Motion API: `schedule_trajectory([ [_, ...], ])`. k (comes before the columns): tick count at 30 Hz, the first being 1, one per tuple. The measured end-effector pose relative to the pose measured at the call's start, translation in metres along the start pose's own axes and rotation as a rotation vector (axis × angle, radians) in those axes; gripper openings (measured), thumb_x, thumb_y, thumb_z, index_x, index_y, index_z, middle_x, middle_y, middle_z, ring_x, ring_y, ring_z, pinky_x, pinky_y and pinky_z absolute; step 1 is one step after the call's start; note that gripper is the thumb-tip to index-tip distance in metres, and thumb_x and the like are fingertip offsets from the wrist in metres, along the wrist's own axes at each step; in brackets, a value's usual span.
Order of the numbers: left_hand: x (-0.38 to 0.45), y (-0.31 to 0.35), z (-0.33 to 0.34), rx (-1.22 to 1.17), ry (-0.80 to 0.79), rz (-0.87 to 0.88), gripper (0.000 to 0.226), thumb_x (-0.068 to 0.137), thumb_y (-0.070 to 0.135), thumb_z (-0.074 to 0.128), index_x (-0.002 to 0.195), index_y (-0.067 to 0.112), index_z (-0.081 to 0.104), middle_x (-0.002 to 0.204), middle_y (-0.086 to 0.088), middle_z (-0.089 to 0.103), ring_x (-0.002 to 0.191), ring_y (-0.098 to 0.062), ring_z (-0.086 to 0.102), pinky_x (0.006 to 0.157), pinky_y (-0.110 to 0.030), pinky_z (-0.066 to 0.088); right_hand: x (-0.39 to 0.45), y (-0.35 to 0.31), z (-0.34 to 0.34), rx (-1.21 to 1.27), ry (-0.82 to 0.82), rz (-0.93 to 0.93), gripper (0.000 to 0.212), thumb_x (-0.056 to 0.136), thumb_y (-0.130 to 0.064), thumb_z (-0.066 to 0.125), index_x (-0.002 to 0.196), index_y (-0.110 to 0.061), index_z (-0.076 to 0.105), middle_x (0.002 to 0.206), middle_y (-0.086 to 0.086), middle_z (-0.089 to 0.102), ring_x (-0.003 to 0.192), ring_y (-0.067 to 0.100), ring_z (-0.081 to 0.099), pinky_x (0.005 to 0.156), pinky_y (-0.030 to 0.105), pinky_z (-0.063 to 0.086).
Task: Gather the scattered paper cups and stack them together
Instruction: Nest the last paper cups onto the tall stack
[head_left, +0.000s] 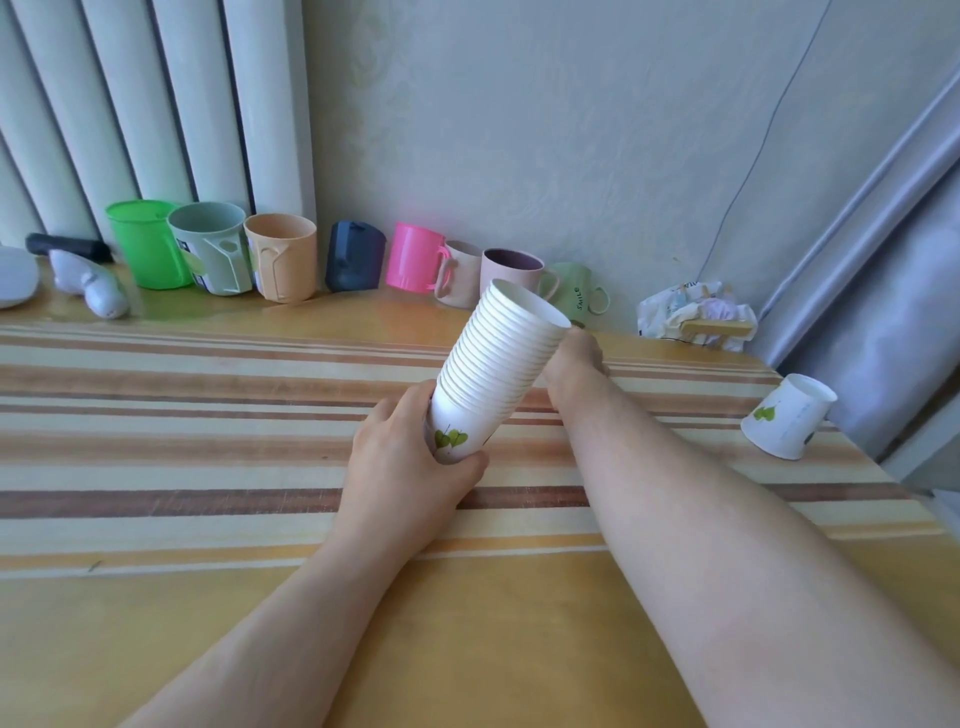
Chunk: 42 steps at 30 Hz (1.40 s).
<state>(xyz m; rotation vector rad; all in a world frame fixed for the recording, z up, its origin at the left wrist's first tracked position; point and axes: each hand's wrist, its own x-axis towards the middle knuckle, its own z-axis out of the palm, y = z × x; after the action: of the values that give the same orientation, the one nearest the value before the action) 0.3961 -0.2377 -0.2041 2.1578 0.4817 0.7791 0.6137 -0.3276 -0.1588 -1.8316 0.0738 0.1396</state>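
One nested cup stack (496, 364), tilted, gripped at its base by left hand (410, 467). Right hand (574, 366) behind the stack, grip unclear. One loose paper cup (787, 423) upside down at table (208, 597) right edge. Eight plastic mugs (280, 257) along the wall.

A tall stack of white paper cups (493, 364), nested rim over rim, tilts up and to the right above the striped table; its bottom cup bears green leaves. One loose paper cup (787, 423) with the same leaf print sits upside down, slightly tilted, near the table's right edge.
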Motion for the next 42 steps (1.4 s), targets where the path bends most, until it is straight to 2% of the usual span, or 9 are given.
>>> schedule_trajectory([
  [4, 0.0, 0.001, 0.0, 0.005, -0.006, 0.0, 0.047, 0.072, 0.038, 0.082, 0.114, 0.038, 0.061, 0.099, 0.015, 0.058, 0.096, -0.013, 0.054, 0.074, -0.03, 0.041, -0.007, 0.007, -0.017, 0.132, -0.034, -0.08, 0.017, 0.097, -0.028, 0.056, 0.1, -0.023, 0.072, 0.098, -0.003, 0.069, 0.098, 0.023, 0.058, 0.078, 0.033, 0.048],
  [10, -0.001, 0.005, -0.002, 0.013, -0.039, 0.001, 0.05, 0.072, 0.039, 0.083, 0.117, 0.038, 0.061, 0.1, 0.013, 0.059, 0.098, -0.016, 0.054, 0.078, -0.034, 0.043, -0.031, 0.015, -0.068, 0.484, -0.152, 0.035, 0.016, 0.107, -0.041, 0.063, 0.105, -0.026, 0.064, 0.125, 0.01, 0.071, 0.112, 0.036, 0.069, 0.1, 0.051, 0.057],
  [14, -0.003, 0.008, -0.003, 0.015, -0.062, 0.017, 0.061, 0.073, 0.039, 0.083, 0.13, 0.042, 0.061, 0.104, 0.013, 0.059, 0.1, -0.015, 0.054, 0.078, -0.034, 0.044, -0.051, -0.014, -0.092, 0.67, -0.161, -0.061, 0.041, 0.103, -0.03, 0.074, 0.128, -0.001, 0.059, 0.126, 0.019, 0.075, 0.112, 0.033, 0.077, 0.088, 0.045, 0.065],
  [18, -0.004, 0.009, -0.004, 0.014, -0.076, 0.019, 0.068, 0.072, 0.038, 0.084, 0.135, 0.044, 0.06, 0.105, 0.013, 0.059, 0.101, -0.016, 0.054, 0.079, -0.035, 0.046, -0.081, -0.06, -0.111, 0.837, -0.145, -0.178, 0.036, 0.103, -0.034, 0.073, 0.126, -0.009, 0.062, 0.112, 0.009, 0.074, 0.091, 0.021, 0.076, 0.073, 0.033, 0.064],
  [26, -0.002, 0.007, -0.004, 0.022, -0.075, 0.026, 0.07, 0.072, 0.034, 0.086, 0.136, 0.042, 0.06, 0.107, 0.012, 0.059, 0.102, -0.015, 0.053, 0.079, -0.034, 0.043, -0.125, -0.069, -0.091, 0.538, -0.239, -0.374, 0.048, 0.087, -0.02, 0.089, 0.121, -0.024, 0.054, 0.11, 0.009, 0.074, 0.088, 0.022, 0.072, 0.076, 0.035, 0.058],
  [32, -0.001, 0.005, -0.003, 0.029, -0.067, 0.044, 0.07, 0.07, 0.039, 0.085, 0.135, 0.045, 0.06, 0.105, 0.011, 0.061, 0.102, -0.016, 0.055, 0.079, -0.035, 0.045, -0.132, -0.032, -0.075, 0.241, -0.249, -0.501, 0.064, 0.086, -0.021, 0.091, 0.137, -0.03, 0.052, 0.135, 0.001, 0.071, 0.122, 0.022, 0.072, 0.09, 0.035, 0.062],
  [35, -0.001, 0.006, -0.004, 0.05, -0.068, 0.067, 0.066, 0.069, 0.041, 0.084, 0.131, 0.043, 0.062, 0.103, 0.01, 0.063, 0.097, -0.016, 0.056, 0.074, -0.033, 0.043, -0.129, -0.019, -0.077, 0.222, -0.354, -0.482, 0.098, 0.076, -0.045, 0.097, 0.156, -0.028, 0.042, 0.143, -0.001, 0.07, 0.117, 0.006, 0.072, 0.086, 0.024, 0.059],
  [39, -0.008, 0.013, -0.001, 0.136, -0.094, 0.175, 0.065, 0.067, 0.051, 0.086, 0.126, 0.036, 0.064, 0.102, 0.009, 0.064, 0.092, -0.019, 0.061, 0.073, -0.036, 0.052, -0.131, -0.002, -0.093, 0.192, -0.416, -0.45, 0.133, 0.045, -0.084, 0.09, 0.158, -0.032, 0.042, 0.137, -0.005, 0.072, 0.121, 0.007, 0.072, 0.091, 0.031, 0.062],
  [42, -0.013, 0.018, 0.002, 0.183, -0.129, 0.247, 0.062, 0.067, 0.058, 0.084, 0.12, 0.031, 0.066, 0.101, 0.009, 0.066, 0.09, -0.022, 0.064, 0.074, -0.038, 0.056, -0.127, 0.009, -0.122, 0.069, -0.372, -0.463, 0.11, 0.061, -0.099, 0.065, 0.15, -0.036, 0.054, 0.136, -0.017, 0.069, 0.12, -0.003, 0.067, 0.099, 0.029, 0.054],
])
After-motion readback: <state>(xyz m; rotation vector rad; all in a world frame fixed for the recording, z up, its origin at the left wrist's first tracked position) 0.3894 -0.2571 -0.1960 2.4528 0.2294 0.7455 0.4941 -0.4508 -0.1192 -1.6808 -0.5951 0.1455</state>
